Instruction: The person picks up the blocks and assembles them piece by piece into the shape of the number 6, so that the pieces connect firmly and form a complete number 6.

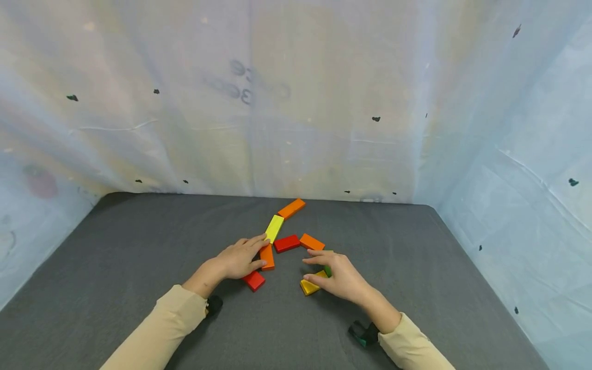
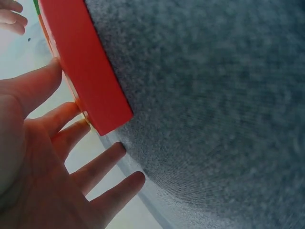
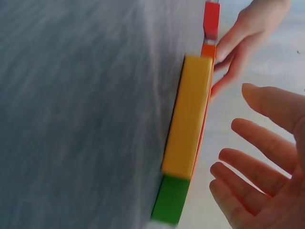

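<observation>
My left hand (image 1: 237, 260) lies over an orange block (image 1: 267, 258), thumb and fingertips at its ends, the index finger near a bright yellow block (image 1: 274, 227). Below that hand sits a red block (image 1: 254, 281), which looms large in the left wrist view. My right hand (image 1: 343, 277) hovers with spread, gently bent fingers above a darker yellow block (image 1: 311, 285) and a partly hidden green block (image 1: 328, 271). In the right wrist view a gap separates those fingers from the yellow block (image 3: 188, 114), which adjoins the green block (image 3: 171, 198).
Farther back lies an orange block (image 1: 292, 208); a red block (image 1: 287, 243) and another orange block (image 1: 312, 242) lie between the hands. A grey cloth surface (image 1: 139, 246) bears everything, with pale sheeting (image 1: 314, 128) behind and at both sides. Dark devices hang at both wrists.
</observation>
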`<state>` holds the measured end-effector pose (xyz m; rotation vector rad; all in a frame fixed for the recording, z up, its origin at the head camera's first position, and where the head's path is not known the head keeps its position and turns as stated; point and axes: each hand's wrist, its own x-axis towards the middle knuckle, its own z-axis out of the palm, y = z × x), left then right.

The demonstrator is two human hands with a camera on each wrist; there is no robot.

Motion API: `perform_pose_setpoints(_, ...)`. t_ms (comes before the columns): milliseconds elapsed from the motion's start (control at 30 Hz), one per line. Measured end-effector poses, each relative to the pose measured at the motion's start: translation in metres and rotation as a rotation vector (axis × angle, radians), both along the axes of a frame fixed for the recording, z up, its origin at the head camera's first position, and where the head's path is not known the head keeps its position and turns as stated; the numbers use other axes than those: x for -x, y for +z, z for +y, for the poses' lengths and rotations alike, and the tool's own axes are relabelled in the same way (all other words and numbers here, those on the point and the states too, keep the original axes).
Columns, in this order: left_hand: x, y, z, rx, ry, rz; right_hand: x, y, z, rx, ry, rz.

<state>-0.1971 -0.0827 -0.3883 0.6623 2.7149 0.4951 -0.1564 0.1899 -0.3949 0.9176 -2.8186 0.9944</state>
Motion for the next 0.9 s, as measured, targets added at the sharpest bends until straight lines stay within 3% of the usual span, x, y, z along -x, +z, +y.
perform_pose_setpoints(367, 0.0, -0.002, 0.0, 0.008, 0.018, -0.009, 0.0, -0.001, -0.031, 0.041, 0.125, -0.09)
perform_pose_setpoints(900, -0.002, 0.0, -0.001, -0.003, 0.008, 0.009, 0.001, -0.001, -0.07, -0.01, 0.26, -0.095)
